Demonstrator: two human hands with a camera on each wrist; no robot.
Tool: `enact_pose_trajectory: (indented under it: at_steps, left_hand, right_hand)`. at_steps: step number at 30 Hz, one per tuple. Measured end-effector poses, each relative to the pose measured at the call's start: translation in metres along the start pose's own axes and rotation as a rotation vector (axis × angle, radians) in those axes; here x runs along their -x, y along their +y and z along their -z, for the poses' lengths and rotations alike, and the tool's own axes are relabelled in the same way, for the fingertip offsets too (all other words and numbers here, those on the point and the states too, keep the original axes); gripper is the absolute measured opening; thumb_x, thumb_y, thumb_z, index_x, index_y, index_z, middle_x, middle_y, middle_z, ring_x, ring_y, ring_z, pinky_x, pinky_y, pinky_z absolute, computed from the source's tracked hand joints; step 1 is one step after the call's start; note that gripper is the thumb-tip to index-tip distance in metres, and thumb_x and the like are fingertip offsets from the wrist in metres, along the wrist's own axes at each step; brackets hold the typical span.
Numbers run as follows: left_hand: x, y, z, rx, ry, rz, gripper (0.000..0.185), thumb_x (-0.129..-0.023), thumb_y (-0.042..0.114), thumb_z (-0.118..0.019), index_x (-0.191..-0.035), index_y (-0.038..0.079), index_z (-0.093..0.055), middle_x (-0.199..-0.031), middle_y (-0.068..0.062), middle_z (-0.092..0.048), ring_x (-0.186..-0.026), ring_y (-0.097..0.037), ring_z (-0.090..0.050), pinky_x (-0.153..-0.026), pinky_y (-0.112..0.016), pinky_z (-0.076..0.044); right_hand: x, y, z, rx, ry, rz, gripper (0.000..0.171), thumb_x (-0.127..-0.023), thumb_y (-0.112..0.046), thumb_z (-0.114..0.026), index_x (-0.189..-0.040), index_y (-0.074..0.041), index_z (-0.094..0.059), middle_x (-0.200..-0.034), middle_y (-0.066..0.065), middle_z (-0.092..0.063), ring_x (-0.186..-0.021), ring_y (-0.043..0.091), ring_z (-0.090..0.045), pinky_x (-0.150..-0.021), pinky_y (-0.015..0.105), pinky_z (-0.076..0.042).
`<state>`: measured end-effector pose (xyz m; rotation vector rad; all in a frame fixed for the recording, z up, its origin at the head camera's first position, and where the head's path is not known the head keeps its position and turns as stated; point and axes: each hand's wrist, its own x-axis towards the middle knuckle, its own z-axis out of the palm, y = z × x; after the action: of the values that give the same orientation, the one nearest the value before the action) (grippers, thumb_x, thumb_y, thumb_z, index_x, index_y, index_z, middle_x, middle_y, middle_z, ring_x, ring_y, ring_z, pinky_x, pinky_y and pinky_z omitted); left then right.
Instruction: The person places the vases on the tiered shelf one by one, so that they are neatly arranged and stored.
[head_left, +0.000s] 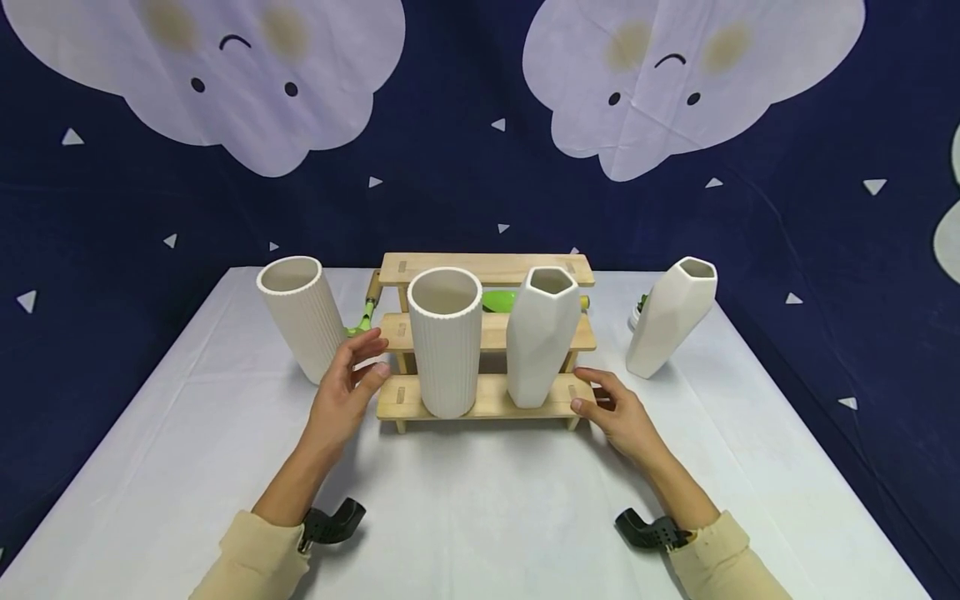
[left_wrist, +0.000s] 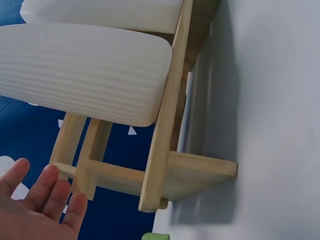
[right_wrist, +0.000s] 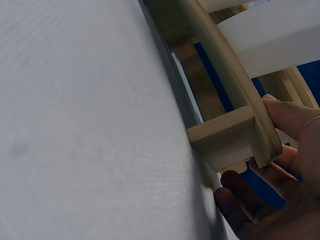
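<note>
A: Entry, head view. The wooden rack (head_left: 487, 333), three stepped tiers, stands mid-frame on the white counter (head_left: 480, 500). Its long axis runs left to right across the frame, between the two hands.

B: State of the hands?

A: The left hand (head_left: 347, 398) is at the rack's left end, fingers straight and spread, holding nothing. In the left wrist view the fingers (left_wrist: 47, 192) sit just beside the end frame with a gap showing, so not touching. The right hand (head_left: 617, 410) is at the right end of the lowest tier. In the right wrist view its fingers (right_wrist: 287, 115) curl against the end of the board, so it grips the rack there.

B: Which hand is nearer?

A: The right, already in contact. The left is just short of its end.

B: What sits on the rack?

A: On the lowest tier, a ribbed vase (head_left: 446, 342) to the left and a faceted vase (head_left: 542, 333) to the right, both upright. Something green (head_left: 498, 300) lies behind them on a higher tier; I can't identify it.

B: Off the rack?

A: A second ribbed vase (head_left: 302, 317) at frame left and a second faceted vase (head_left: 672, 315) at frame right, both on the counter.
</note>
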<state>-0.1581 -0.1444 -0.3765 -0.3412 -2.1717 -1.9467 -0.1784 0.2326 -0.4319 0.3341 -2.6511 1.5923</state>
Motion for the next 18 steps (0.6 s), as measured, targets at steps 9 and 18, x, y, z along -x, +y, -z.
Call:
enact_pose_trajectory:
  at_steps: [9, 18]
  left_hand:
    - [0.002, -0.010, 0.005, -0.069, 0.067, 0.061, 0.045, -0.093, 0.016, -0.059, -0.136, 0.008, -0.046, -0.135, -0.013, -0.049, -0.116, -0.008, -0.044, -0.092, -0.019, -0.036]
    - [0.005, -0.019, 0.008, -0.101, 0.088, 0.139, 0.042, -0.092, 0.017, -0.061, -0.132, 0.012, -0.050, -0.126, -0.013, -0.049, -0.111, -0.012, -0.044, -0.095, -0.028, -0.033]
  right_hand:
    - [0.000, 0.000, 0.000, 0.003, -0.001, 0.002, 0.049, -0.087, -0.020, -0.067, -0.133, -0.012, -0.052, -0.133, 0.012, -0.052, -0.103, 0.021, -0.057, -0.080, 0.021, -0.047]
    - [0.000, 0.000, 0.001, -0.003, -0.004, -0.004, 0.050, -0.088, -0.019, -0.067, -0.134, -0.012, -0.051, -0.134, 0.013, -0.052, -0.104, 0.024, -0.058, -0.079, 0.021, -0.048]
